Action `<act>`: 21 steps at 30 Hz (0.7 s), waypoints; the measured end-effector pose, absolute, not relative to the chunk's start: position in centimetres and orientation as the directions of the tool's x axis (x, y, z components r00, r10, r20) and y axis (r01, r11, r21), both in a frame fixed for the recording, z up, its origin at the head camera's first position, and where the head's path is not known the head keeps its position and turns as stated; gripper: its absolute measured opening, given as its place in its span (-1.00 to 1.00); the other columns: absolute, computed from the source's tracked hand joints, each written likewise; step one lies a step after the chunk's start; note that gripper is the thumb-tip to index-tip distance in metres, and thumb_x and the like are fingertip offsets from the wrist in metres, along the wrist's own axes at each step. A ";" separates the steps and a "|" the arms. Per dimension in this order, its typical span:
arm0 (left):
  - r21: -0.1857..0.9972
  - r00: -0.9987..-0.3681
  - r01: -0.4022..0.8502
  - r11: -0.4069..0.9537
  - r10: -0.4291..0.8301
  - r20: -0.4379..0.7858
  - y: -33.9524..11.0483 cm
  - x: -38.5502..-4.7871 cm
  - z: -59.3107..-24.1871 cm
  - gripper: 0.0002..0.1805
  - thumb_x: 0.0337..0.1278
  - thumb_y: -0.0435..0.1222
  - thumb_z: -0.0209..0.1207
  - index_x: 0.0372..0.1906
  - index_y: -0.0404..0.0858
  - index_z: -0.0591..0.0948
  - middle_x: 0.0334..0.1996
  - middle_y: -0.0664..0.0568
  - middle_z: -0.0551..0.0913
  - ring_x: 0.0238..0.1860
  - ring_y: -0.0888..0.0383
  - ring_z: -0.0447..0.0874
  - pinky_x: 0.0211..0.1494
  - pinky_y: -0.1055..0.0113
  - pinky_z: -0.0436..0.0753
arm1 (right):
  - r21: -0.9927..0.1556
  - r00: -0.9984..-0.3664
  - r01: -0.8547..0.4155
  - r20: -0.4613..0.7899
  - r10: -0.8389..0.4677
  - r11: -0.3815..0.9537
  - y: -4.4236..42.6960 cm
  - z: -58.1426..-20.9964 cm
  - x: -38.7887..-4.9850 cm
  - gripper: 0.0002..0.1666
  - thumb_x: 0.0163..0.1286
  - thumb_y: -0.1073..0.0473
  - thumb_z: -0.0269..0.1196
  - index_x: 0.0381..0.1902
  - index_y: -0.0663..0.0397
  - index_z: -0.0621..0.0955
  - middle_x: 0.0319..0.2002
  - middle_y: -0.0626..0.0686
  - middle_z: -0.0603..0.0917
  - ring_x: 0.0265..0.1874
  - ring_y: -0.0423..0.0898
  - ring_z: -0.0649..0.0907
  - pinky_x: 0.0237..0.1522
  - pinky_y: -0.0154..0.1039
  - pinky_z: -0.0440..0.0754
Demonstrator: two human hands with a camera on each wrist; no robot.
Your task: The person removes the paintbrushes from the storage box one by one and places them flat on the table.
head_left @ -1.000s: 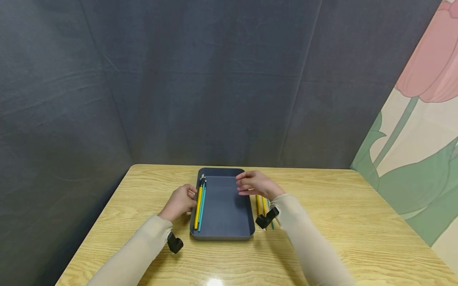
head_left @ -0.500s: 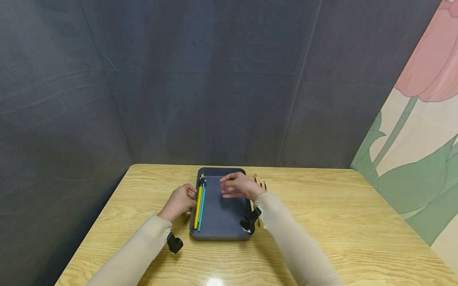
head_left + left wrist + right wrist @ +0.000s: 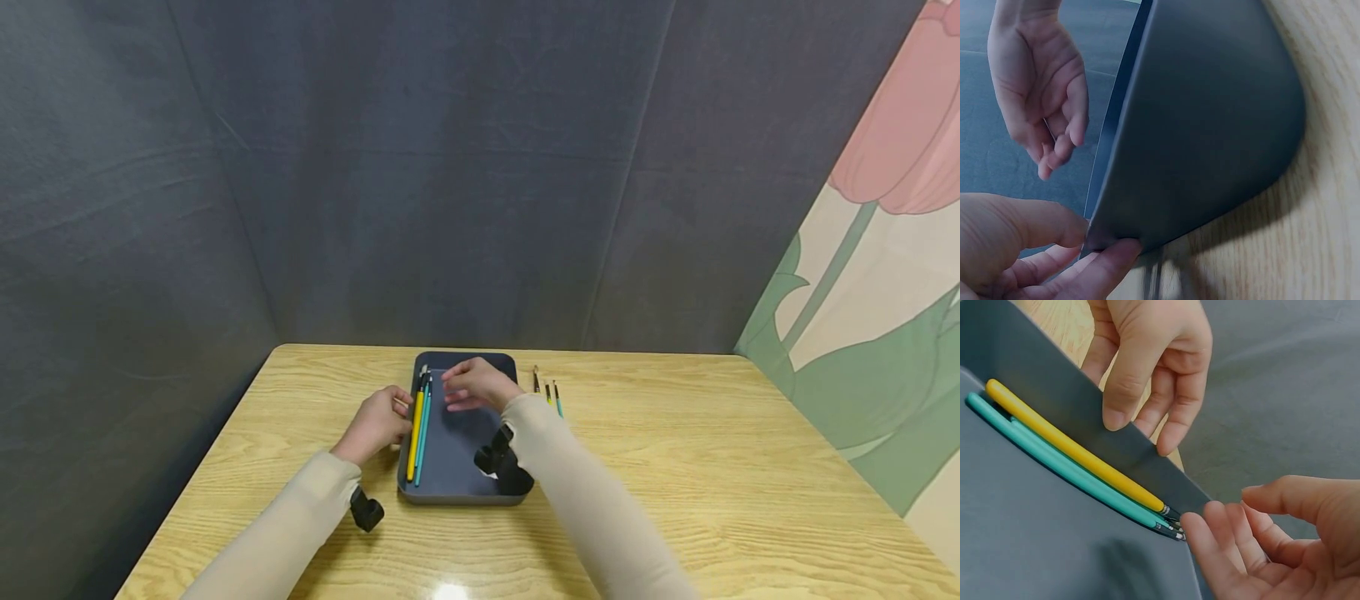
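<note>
A dark grey tray (image 3: 457,479) stands on the table. My left hand (image 3: 375,425) grips its left rim, with the thumb on the inner side of the wall and fingers against the outside, as the wrist views show. Along that wall inside the tray lie a yellow paintbrush (image 3: 1075,447) and two teal paintbrushes (image 3: 1054,456), side by side, bristles toward the far end. My right hand (image 3: 476,385) hovers over the tray with nothing in it. Its fingers are loosely bent near the brushes' bristle ends; in the right wrist view they overlap the bristle tips, and I cannot tell whether they touch.
On the wooden table (image 3: 675,467), just right of the tray, lie several more paintbrushes (image 3: 558,402), partly hidden by my right sleeve. A dark cloth (image 3: 465,183) hangs behind the table's far edge. A flowered panel (image 3: 862,292) stands at the right.
My right hand has moved left across the tray, from its right rim toward the brushes along the left wall. The left hand, the tray and the brushes have stayed in place.
</note>
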State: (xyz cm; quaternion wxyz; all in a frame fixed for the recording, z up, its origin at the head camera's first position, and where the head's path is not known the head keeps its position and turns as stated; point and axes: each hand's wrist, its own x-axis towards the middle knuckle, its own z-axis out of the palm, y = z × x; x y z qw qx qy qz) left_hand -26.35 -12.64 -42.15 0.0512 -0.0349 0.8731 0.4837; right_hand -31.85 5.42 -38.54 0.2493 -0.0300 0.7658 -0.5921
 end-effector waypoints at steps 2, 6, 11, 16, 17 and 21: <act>0.839 -0.992 -0.110 0.532 -0.011 -0.124 -12.6 -26.3 -42.1 -0.53 -0.17 -0.62 0.20 -0.01 -0.40 0.52 -0.27 -0.15 0.53 -0.44 0.09 0.56 -0.46 0.33 0.66 | -0.915 -0.873 0.254 -0.356 -0.333 0.314 5.1 -38.7 -31.9 -0.73 0.41 0.31 0.13 0.02 0.33 0.54 0.08 0.36 0.56 -0.15 0.07 0.70 -0.03 -0.05 0.68; 0.836 -0.992 -0.113 0.537 -0.012 -0.126 -12.7 -26.3 -42.1 -0.53 -0.16 -0.62 0.20 0.00 -0.39 0.52 -0.26 -0.15 0.54 -0.44 0.09 0.57 -0.45 0.32 0.67 | -0.902 -0.867 0.277 -0.384 -0.318 0.332 4.4 -39.3 -32.2 -0.66 0.41 0.32 0.13 0.09 0.37 0.51 0.09 0.34 0.57 -0.22 0.00 0.70 0.02 -0.05 0.66; 0.830 -0.992 -0.112 0.546 -0.012 -0.126 -12.8 -26.2 -42.0 -0.53 -0.16 -0.62 0.20 0.00 -0.40 0.52 -0.26 -0.16 0.55 -0.44 0.09 0.58 -0.45 0.32 0.67 | -0.886 -0.856 0.316 -0.420 -0.300 0.339 3.5 -40.1 -32.8 -0.68 0.37 0.34 0.16 0.06 0.35 0.55 -0.03 0.29 0.64 -0.30 -0.05 0.69 -0.06 -0.09 0.70; 0.831 -0.992 -0.112 0.546 -0.007 -0.129 -12.7 -26.1 -41.9 -0.53 -0.15 -0.62 0.19 0.01 -0.41 0.51 -0.25 -0.17 0.55 -0.43 0.08 0.58 -0.44 0.30 0.68 | -0.888 -0.858 0.317 -0.418 -0.298 0.333 3.2 -41.3 -33.5 -0.78 0.34 0.34 0.20 -0.08 0.32 0.59 -0.28 0.17 0.67 -0.41 -0.09 0.67 -0.18 -0.14 0.73; 0.832 -0.991 -0.114 0.542 -0.007 -0.132 -12.7 -26.1 -41.9 -0.53 -0.15 -0.62 0.19 0.01 -0.40 0.51 -0.24 -0.17 0.55 -0.43 0.08 0.58 -0.43 0.30 0.68 | -0.888 -0.859 0.315 -0.417 -0.296 0.336 3.1 -41.2 -33.4 -0.78 0.34 0.34 0.20 -0.07 0.32 0.59 -0.28 0.16 0.67 -0.41 -0.09 0.66 -0.17 -0.13 0.73; 0.833 -0.991 -0.117 0.541 -0.005 -0.136 -12.7 -26.1 -41.8 -0.53 -0.14 -0.61 0.18 0.02 -0.40 0.51 -0.23 -0.18 0.55 -0.42 0.08 0.58 -0.42 0.28 0.68 | -0.873 -0.864 0.333 -0.434 -0.255 0.357 2.7 -40.2 -32.5 -0.73 0.36 0.35 0.17 0.00 0.34 0.57 -0.29 0.13 0.64 -0.42 -0.11 0.62 -0.06 -0.08 0.70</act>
